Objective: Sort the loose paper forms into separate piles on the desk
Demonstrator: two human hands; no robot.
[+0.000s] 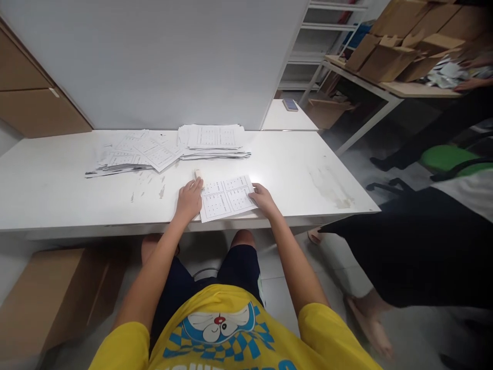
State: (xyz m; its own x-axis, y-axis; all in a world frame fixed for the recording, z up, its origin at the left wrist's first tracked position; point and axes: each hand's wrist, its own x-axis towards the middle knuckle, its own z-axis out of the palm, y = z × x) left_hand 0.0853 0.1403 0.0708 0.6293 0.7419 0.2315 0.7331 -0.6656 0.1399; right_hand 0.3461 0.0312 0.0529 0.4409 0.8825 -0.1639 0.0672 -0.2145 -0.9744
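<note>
A white printed sheet (pixel 230 198), ruled into panels of small text, lies slightly askew at the table's front edge. My left hand (pixel 188 200) is at its left side, fingers closed over a small cream-coloured object (pixel 198 177) whose top sticks out past the fingertips; what kind of object it is, I cannot make out. At the sheet's right edge my right hand (pixel 265 199) pinches the paper, thumb on top. Behind the hands sit a neat stack of printed sheets (pixel 213 139) and, left of it, a loose, fanned-out pile of similar sheets (pixel 134 151).
The white table (pixel 285 174) meets a tall grey panel (pixel 173 61) at the back. A phone (pixel 290 105) lies at the back right. A person in black (pixel 416 246) stands close on my right. Cardboard boxes (pixel 389 56) and another person's hands are on a farther table.
</note>
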